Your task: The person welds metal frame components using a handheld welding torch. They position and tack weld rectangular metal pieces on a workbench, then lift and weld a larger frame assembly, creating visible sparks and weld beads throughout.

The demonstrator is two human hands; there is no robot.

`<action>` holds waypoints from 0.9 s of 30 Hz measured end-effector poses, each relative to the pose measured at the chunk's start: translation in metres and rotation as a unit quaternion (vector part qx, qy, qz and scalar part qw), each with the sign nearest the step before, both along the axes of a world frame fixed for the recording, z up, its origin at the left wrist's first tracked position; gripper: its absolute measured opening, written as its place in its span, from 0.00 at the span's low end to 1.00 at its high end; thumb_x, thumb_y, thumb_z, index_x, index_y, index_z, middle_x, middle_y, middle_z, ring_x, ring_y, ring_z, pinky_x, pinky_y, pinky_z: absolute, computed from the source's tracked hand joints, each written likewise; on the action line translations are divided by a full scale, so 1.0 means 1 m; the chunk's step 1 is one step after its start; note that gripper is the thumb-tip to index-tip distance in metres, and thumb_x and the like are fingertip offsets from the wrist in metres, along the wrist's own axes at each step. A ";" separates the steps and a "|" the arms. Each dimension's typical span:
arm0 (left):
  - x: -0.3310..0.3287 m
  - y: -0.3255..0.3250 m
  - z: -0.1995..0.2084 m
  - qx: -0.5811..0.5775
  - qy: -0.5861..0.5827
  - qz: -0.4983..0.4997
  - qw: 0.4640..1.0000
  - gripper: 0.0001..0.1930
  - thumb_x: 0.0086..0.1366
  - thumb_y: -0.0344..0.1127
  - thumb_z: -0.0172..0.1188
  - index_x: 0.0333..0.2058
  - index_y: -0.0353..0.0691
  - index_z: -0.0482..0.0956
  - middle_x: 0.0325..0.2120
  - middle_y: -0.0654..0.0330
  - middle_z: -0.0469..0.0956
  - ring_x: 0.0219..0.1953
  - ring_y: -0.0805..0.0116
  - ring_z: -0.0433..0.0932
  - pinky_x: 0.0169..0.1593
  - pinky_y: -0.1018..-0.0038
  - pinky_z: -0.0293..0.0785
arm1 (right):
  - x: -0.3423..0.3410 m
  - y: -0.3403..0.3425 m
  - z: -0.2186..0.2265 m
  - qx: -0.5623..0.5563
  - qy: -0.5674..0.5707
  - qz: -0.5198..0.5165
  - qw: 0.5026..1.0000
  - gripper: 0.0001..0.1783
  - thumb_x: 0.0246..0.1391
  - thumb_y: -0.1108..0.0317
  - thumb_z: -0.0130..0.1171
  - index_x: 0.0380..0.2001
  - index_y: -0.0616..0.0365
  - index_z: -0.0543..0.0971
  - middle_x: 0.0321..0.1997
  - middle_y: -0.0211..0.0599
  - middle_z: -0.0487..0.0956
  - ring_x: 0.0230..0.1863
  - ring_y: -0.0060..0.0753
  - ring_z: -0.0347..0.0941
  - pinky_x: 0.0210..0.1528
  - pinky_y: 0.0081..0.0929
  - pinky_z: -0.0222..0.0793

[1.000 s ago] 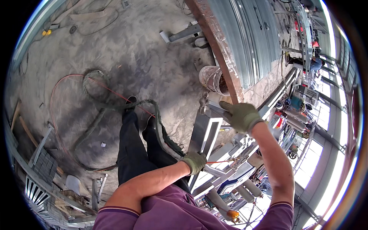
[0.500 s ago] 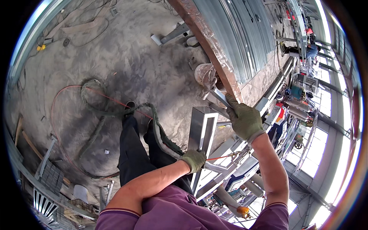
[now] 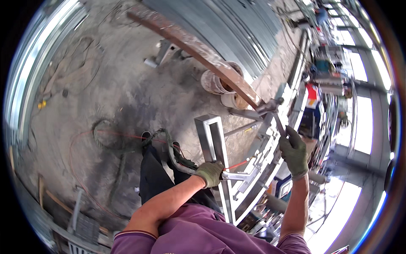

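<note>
My left hand (image 3: 210, 174), in a green work glove, is closed round one side of a narrow rectangular frame of shiny metal tube (image 3: 205, 137). The frame stands tilted beside my legs. Out to the right, my gloved right hand (image 3: 294, 153) grips a hammer (image 3: 279, 120) by its handle. The hammer's head shows near the end of a rusty brown steel beam (image 3: 186, 42); whether they touch I cannot tell. A green-sleeved hose (image 3: 182, 158) runs up close to my left hand, where its end is hidden.
Two dirty buckets (image 3: 210, 82) stand partly under the beam. Grey metal profiles (image 3: 228, 29) lie stacked beyond it. The sleeved hose and a thin red hose (image 3: 72, 154) loop over the concrete floor by my feet. A cluttered metal bench (image 3: 258, 169) runs along the right.
My right hand has swung the hammer to the right, away from the metal frame. The left hand keeps its hold on the frame. The whole view has turned somewhat.
</note>
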State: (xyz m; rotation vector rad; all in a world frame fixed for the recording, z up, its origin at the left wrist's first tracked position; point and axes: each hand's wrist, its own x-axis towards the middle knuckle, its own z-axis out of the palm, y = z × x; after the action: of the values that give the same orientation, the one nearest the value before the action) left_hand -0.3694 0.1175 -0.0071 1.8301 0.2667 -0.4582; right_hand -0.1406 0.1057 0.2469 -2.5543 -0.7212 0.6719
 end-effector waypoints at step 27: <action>-0.015 -0.024 0.042 -0.102 0.002 0.340 0.935 0.07 0.61 0.27 0.73 0.38 0.34 0.87 0.29 0.65 0.86 0.32 0.78 0.82 0.36 0.73 0.79 | 0.068 -0.447 -0.274 -0.050 0.206 -0.508 0.835 0.13 0.60 0.65 0.69 0.44 0.61 0.84 0.25 0.37 0.82 0.18 0.33 0.78 0.18 0.36 0.74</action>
State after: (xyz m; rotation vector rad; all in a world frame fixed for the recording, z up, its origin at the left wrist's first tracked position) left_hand -0.3845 0.0939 0.0353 1.4177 0.7924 0.0002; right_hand -0.0721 -0.3413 -0.0268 -2.2728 0.8027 0.7982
